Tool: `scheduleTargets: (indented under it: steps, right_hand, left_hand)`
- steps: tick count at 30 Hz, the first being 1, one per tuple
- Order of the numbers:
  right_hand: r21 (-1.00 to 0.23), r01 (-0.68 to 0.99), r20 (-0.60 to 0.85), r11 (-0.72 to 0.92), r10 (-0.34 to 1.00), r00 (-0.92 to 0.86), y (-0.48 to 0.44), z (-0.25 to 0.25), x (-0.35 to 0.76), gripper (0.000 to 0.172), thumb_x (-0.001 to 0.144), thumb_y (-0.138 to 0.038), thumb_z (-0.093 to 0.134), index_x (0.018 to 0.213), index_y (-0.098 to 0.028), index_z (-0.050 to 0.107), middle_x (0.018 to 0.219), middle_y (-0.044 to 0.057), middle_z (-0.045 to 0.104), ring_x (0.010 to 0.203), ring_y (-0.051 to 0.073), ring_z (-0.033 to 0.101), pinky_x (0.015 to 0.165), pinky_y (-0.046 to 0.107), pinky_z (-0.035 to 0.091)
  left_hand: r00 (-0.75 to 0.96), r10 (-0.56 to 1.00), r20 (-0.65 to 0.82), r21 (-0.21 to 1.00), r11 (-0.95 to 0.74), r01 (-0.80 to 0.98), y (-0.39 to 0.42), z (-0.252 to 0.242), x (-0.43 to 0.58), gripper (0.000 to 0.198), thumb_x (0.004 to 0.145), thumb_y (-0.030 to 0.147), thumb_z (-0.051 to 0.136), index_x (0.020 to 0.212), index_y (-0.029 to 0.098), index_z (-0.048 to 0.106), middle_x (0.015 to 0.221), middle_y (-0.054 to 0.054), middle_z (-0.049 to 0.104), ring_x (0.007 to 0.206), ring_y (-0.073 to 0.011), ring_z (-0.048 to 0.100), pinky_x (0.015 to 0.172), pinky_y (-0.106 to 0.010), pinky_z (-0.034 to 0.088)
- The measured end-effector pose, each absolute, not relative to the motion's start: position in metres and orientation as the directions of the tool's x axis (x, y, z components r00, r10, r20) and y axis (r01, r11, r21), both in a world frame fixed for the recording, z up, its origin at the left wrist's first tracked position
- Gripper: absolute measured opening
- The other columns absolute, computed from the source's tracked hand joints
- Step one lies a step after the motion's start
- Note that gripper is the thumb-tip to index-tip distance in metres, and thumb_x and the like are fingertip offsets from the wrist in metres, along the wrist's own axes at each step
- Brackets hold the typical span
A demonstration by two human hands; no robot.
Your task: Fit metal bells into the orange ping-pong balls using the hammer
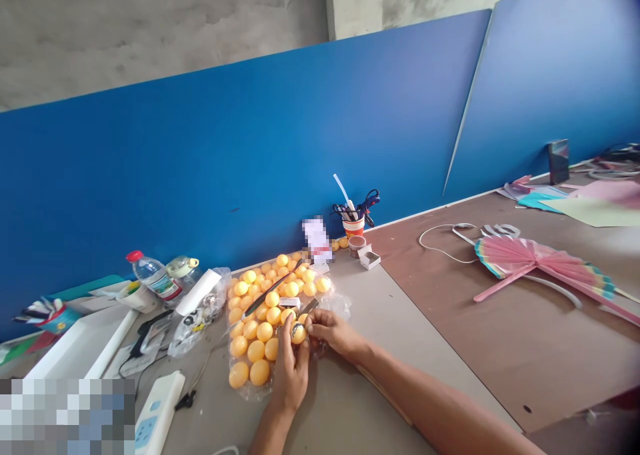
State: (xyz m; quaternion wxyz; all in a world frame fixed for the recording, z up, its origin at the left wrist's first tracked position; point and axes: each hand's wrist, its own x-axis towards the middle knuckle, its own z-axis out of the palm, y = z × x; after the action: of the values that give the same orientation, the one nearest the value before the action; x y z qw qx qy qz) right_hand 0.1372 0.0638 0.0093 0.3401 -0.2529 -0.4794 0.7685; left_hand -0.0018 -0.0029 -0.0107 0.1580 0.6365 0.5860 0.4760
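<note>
My left hand (pixel 291 368) is closed around an orange ping-pong ball (pixel 299 334), which has a dark patterned band on its side. Thumb and fingers of my right hand (pixel 333 332) pinch at the ball's right edge; whether a small piece is also between them is hidden. Behind and left of my hands, a clear plastic bag holds many orange ping-pong balls (pixel 256 350) in a layer. A long, thin dark tool (pixel 273 288) lies across them. A small white box (pixel 290 302) and a dark flat strip (pixel 309 306) rest near my fingertips.
A power strip (pixel 159 412), white tray (pixel 83 348), plastic bottle (pixel 157 278) and bagged parts (pixel 197 322) stand left. Beyond the balls are a paper cup (pixel 353 226) with tools, a round tub (pixel 357 245) and a small open box (pixel 370 258). A pink paper fan (pixel 537 262) lies right.
</note>
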Motion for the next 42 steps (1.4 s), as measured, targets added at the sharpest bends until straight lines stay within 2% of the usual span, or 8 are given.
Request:
scheduleTargets:
  steps: [6, 12, 18, 28, 42]
  right_hand:
    - [-0.881, -0.350, -0.045, -0.320, 0.791, -0.610, 0.0645, 0.0093, 0.1377, 0.033, 0.067, -0.044, 0.075, 0.074, -0.018, 0.055, 0.053, -0.005, 0.056, 0.045, 0.008, 0.045, 0.046, 0.020, 0.034]
    - [-0.890, -0.349, -0.009, -0.292, 0.777, -0.630, 0.0613, 0.0110, 0.1360, 0.031, 0.065, -0.040, 0.075, 0.072, -0.017, 0.056, 0.057, -0.004, 0.056, 0.050, 0.008, 0.047, 0.051, 0.021, 0.036]
    - [-0.919, -0.299, -0.013, -0.255, 0.781, -0.625, 0.0591, 0.0101, 0.1345, 0.026, 0.069, -0.039, 0.072, 0.074, -0.019, 0.056, 0.060, -0.004, 0.056, 0.053, 0.010, 0.049, 0.053, 0.023, 0.041]
    - [-0.957, -0.222, -0.015, -0.184, 0.801, -0.599, 0.0563, 0.0082, 0.1317, 0.017, 0.073, -0.029, 0.066, 0.077, -0.019, 0.052, 0.057, -0.005, 0.056, 0.051, 0.010, 0.051, 0.051, 0.022, 0.042]
    - [-0.969, -0.182, -0.026, -0.165, 0.805, -0.593, 0.0554, 0.0073, 0.1304, 0.013, 0.074, -0.023, 0.062, 0.079, -0.020, 0.050, 0.058, -0.005, 0.056, 0.052, 0.011, 0.054, 0.053, 0.023, 0.046]
  left_hand:
    - [-0.173, 0.902, 0.394, 0.787, -0.235, 0.570, -0.0001, -0.0169, -0.0057, 0.045, 0.094, 0.039, 0.048, 0.133, 0.018, 0.046, 0.139, -0.017, 0.053, 0.132, -0.0271, 0.050, 0.109, -0.047, 0.044]
    - [-0.213, 0.887, 0.410, 0.824, -0.260, 0.503, 0.0040, -0.0207, -0.0098, 0.043, 0.092, 0.040, 0.053, 0.128, 0.018, 0.050, 0.132, -0.016, 0.059, 0.124, -0.0269, 0.057, 0.100, -0.043, 0.051]
    - [-0.217, 0.858, 0.465, 0.757, -0.259, 0.600, 0.0045, -0.0165, -0.0086, 0.038, 0.091, 0.039, 0.054, 0.122, 0.019, 0.055, 0.122, -0.014, 0.065, 0.119, -0.0264, 0.060, 0.099, -0.044, 0.052]
    - [-0.193, 0.825, 0.531, 0.648, -0.249, 0.720, 0.0047, -0.0164, -0.0083, 0.033, 0.091, 0.033, 0.050, 0.122, 0.019, 0.055, 0.118, -0.013, 0.067, 0.113, -0.0257, 0.063, 0.097, -0.046, 0.053]
    - [-0.174, 0.821, 0.543, 0.611, -0.244, 0.753, 0.0034, -0.0167, -0.0075, 0.036, 0.091, 0.029, 0.049, 0.126, 0.021, 0.054, 0.117, -0.013, 0.065, 0.111, -0.0258, 0.062, 0.094, -0.046, 0.054]
